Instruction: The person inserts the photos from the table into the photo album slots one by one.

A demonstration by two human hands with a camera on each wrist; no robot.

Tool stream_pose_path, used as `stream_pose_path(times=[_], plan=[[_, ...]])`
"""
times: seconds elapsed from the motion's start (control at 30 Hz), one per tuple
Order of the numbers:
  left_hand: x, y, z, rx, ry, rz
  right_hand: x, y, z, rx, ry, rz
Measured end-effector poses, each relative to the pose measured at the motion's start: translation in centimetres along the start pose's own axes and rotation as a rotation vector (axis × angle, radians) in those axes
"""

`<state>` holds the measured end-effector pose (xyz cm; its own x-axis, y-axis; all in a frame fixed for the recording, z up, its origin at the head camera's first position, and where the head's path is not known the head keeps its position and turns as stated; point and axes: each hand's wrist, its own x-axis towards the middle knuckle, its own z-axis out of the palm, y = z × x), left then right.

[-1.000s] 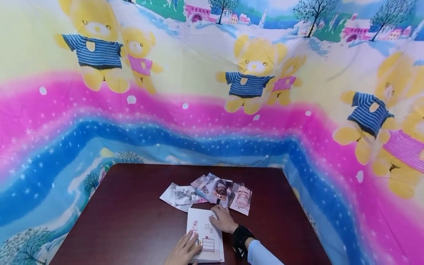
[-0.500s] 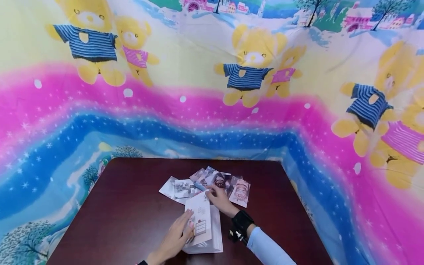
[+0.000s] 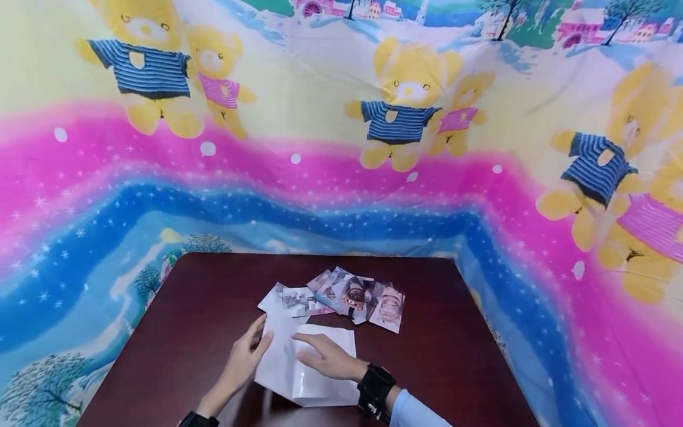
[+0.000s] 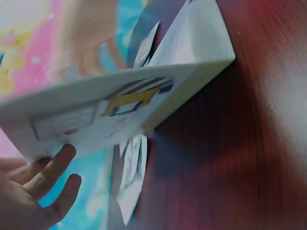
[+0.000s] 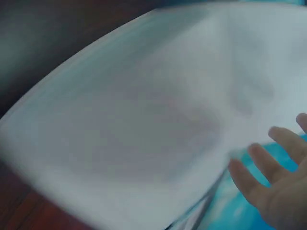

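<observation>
the white booklet [image 3: 306, 367] lies open on the dark table [image 3: 187, 332], spread under both hands. the left hand [image 3: 245, 359] sits at the booklet's left edge, fingers fairly straight, fingertips up against the lifted cover; from the left wrist view the cover [image 4: 110, 112] stands tilted above the fingers [image 4: 53, 167], its printed outer face turned toward them, and they touch its lower edge without curling round it. the right hand [image 3: 325, 356] lies flat on the open right-hand page, fingers extended and slightly spread, pressing down, pinching nothing. just beyond the fingertips of both hands a fan of photos [image 3: 347, 299] lies overlapped on the table, apart from the booklet or barely meeting its far corner; which one i cannot tell.

the right wrist view is badly blurred: only a pale page [image 5: 144, 120] and a few straight fingers [image 5: 268, 167] at the lower right show. the thumb of the left hand is hidden in the wrist view, and what is printed on the cover is too smeared to read.
</observation>
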<state>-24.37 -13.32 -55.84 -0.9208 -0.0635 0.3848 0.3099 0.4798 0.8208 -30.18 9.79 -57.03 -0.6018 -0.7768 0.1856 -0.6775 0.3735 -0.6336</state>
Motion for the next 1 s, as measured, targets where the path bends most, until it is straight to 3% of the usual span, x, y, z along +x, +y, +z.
stream_pose_path(times=[0.17, 0.27, 0.37, 0.5, 1.0], plan=[[-0.7, -2.1, -0.9, 0.139, 0.032, 0.015, -3.5, 3.3, 0.4, -0.343, -0.031, 0.112], [-1.4, -3.6, -0.9, 0.205, 0.015, -0.042, -5.2, 4.8, 0.9, -0.428, -0.037, 0.119], [-2.1, -4.9, -0.6, 0.225, -0.033, -0.121, -6.2, 5.5, 1.3, -0.435, -0.03, 0.119], [-2.9, -6.2, 0.2, 0.25, -0.076, -0.166, -6.8, 5.9, 1.6, -0.426, -0.029, 0.13], [-4.6, -7.3, 1.2, 0.369, -0.166, -0.188, -7.1, 6.6, 2.4, -0.423, -0.027, 0.125]])
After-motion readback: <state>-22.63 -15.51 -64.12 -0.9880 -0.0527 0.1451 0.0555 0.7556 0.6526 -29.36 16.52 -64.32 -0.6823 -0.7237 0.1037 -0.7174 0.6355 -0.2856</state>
